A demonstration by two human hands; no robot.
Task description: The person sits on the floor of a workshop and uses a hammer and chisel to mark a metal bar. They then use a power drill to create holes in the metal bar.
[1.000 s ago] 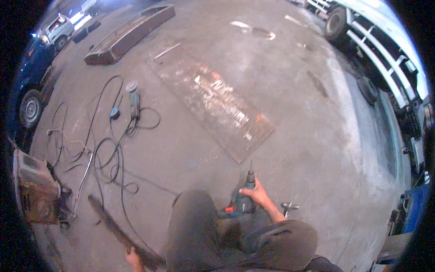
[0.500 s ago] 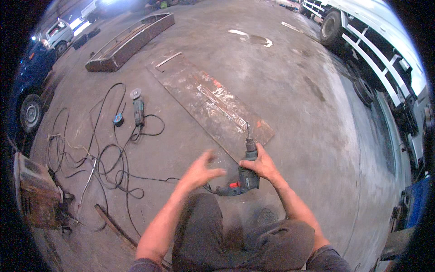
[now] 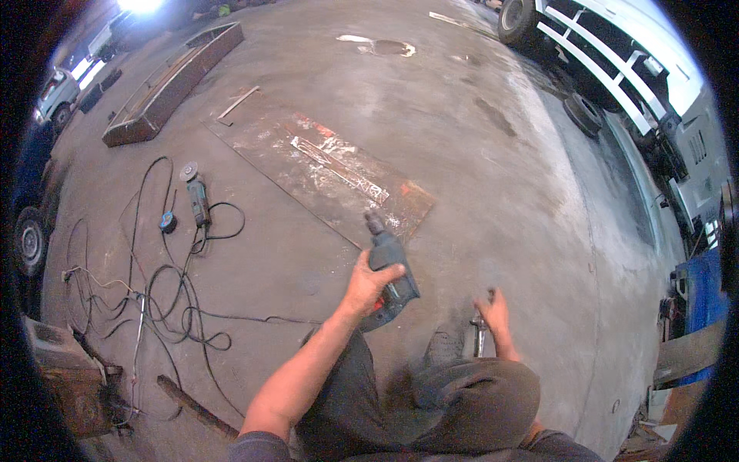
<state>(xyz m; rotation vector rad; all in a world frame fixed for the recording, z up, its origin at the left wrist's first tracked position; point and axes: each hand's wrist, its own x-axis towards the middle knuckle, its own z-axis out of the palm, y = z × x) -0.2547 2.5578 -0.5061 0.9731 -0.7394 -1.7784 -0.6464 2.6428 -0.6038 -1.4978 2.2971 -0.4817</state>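
My left hand (image 3: 368,286) is wrapped round the body of a dark corded power drill (image 3: 393,266), above its red trigger. The drill's chuck points away from me, over the near edge of a rusty steel plate (image 3: 265,158) on the floor. Whether a bit sits in the chuck is too blurred to tell. Low beside my right knee, my right hand (image 3: 496,317) is closed on a narrow shiny metal tool (image 3: 479,337). Its kind is unclear. A long narrow metal strip (image 3: 339,169) with white markings lies on the plate.
An angle grinder (image 3: 198,202), a small blue round item (image 3: 168,222) and tangled black cables (image 3: 165,289) lie on the left. A rusty bar (image 3: 196,406) is near my left arm. A long metal frame (image 3: 173,88) lies farther off. A white truck (image 3: 616,69) stands right.
The drill has passed from my right hand to my left and moved left, its chuck tilting leftward. My right hand has dropped to the metal tool by my knee. The whole view has shifted.
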